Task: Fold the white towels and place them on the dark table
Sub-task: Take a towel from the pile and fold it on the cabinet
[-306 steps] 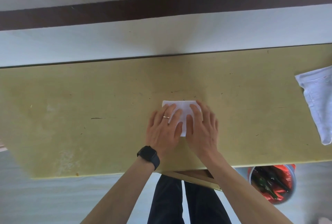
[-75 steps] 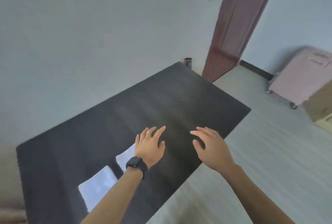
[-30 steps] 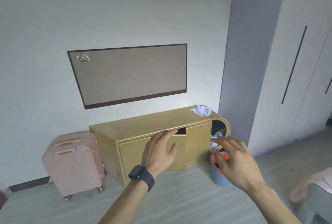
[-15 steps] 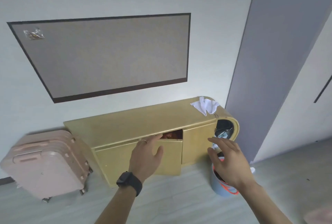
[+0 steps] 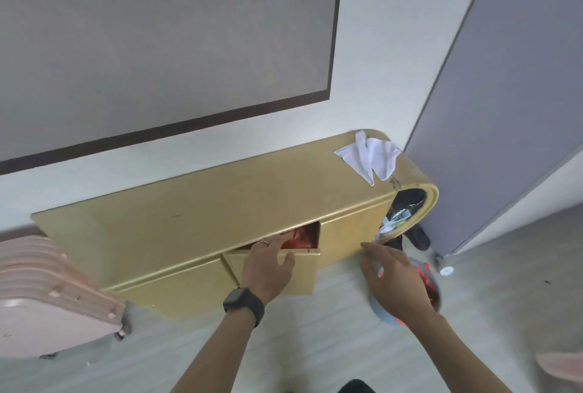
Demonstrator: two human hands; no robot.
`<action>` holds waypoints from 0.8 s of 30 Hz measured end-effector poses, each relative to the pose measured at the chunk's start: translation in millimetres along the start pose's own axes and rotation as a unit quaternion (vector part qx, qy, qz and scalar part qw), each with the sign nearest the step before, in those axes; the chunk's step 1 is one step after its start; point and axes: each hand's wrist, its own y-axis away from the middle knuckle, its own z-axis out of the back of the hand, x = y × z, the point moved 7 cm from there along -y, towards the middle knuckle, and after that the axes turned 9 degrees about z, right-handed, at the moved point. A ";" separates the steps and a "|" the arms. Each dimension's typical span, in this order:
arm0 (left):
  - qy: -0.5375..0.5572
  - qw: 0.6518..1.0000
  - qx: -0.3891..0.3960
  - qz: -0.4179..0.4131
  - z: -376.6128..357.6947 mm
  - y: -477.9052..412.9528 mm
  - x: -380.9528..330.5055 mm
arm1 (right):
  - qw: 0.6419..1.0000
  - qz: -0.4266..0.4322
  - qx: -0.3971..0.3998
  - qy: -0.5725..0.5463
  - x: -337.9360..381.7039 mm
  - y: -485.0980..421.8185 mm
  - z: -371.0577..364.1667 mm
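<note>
1. Yellow cabinet (image 5: 220, 213) against the white wall (image 5: 372, 45), beyond the left hand (image 5: 268, 269).
2. Dark-framed grey panel (image 5: 157, 45) above it.
3. Grey wardrobe (image 5: 504, 93) beyond the right hand (image 5: 397, 282).
4. Pink suitcase (image 5: 47, 291) left of the left hand; pale floor (image 5: 315, 345).

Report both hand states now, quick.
Left hand: open, fingers extended, holding nothing.
Right hand: open, fingers extended, holding nothing.
</note>
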 end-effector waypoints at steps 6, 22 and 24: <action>-0.035 0.999 0.034 0.021 -39.2 -120.2 -11.1 | 0.989 -0.069 0.134 0.009 -74.8 -108.8 -64.0; -0.168 0.970 0.130 0.120 -174.1 -351.4 7.9 | 0.960 -0.170 0.179 0.135 -254.5 -405.9 -156.1; -0.178 0.960 0.162 0.142 -188.1 -354.5 23.6 | 0.947 -0.204 0.158 0.190 -261.7 -411.4 -159.8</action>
